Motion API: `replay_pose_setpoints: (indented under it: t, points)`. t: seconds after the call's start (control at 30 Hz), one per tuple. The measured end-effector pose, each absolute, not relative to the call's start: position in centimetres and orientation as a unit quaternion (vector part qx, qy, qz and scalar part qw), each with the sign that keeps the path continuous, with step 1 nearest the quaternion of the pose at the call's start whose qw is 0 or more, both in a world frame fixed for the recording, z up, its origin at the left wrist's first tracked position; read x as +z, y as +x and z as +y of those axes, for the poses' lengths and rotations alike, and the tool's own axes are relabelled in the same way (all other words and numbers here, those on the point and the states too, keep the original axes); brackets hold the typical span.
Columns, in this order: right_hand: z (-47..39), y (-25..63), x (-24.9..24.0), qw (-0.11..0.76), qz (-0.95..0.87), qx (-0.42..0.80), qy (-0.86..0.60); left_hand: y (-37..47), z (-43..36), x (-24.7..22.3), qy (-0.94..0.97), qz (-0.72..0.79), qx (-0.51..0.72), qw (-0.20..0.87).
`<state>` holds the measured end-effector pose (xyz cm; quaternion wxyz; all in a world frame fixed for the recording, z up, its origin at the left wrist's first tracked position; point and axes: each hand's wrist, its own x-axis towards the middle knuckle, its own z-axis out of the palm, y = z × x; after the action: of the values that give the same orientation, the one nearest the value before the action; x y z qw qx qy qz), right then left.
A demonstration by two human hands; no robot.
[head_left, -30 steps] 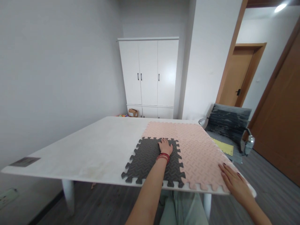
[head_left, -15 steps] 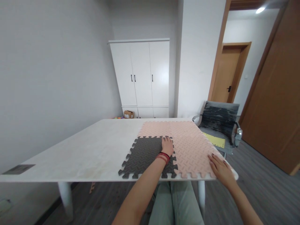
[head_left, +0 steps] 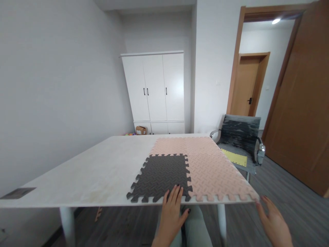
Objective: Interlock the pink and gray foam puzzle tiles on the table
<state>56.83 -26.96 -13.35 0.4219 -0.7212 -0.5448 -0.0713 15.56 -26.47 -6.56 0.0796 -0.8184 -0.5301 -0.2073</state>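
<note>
A dark grey foam puzzle tile [head_left: 161, 175] lies flat on the white table. Its right edge meets a pink foam tile [head_left: 216, 171], and its far edge meets more pink foam tiles [head_left: 169, 145]. My left hand [head_left: 172, 214] is at the table's front edge, its fingertips resting flat over the dark tile's near right part, thumb spread to the side. My right hand [head_left: 273, 219] is beside the front right corner of the table and the pink tile, fingers loosely stretched, holding nothing that I can see.
The white table [head_left: 95, 171] extends left, with a grey patch [head_left: 17, 192] at its far left. On the right stands a chair [head_left: 239, 137] bearing a yellow foam piece [head_left: 234, 157]. Behind are a white cabinet [head_left: 154, 89], a cardboard box [head_left: 141, 130] and an open wooden door [head_left: 298, 109].
My left hand has drawn back from the dark tile's far right edge to its near edge. My right hand has slid off the pink tile, outward and toward me. The view has tilted up slightly.
</note>
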Motion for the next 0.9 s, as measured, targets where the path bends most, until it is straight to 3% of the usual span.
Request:
replay_pose_setpoints:
  t: [0.1, 0.3, 0.57, 0.73, 0.9]
  points:
    - [-26.8, 55.1, -13.9, 0.411, -0.527, -0.052, -0.742, 16.3, -25.9, -8.0, -0.784, -0.561, -0.246, 0.105]
    - [-25.5, 52.5, -11.3, 0.472, -0.473, -0.031, -0.743, 17.2, -25.5, -8.6, -0.761, -0.58, -0.271, 0.105]
    - [-23.6, 46.1, -0.9, 0.641, -0.397, 0.105, -0.648, 17.7, -25.0, -9.3, -0.735, -0.585, -0.327, 0.103]
    - [-22.6, 39.2, 6.7, 0.674, -0.482, 0.03, -0.56, 18.1, -24.7, -9.8, -0.705, -0.552, -0.42, 0.148]
    - [-22.0, 31.7, 9.3, 0.664, -0.597, 0.044, -0.448, 18.2, -24.8, -9.6, -0.697, -0.532, -0.459, 0.143]
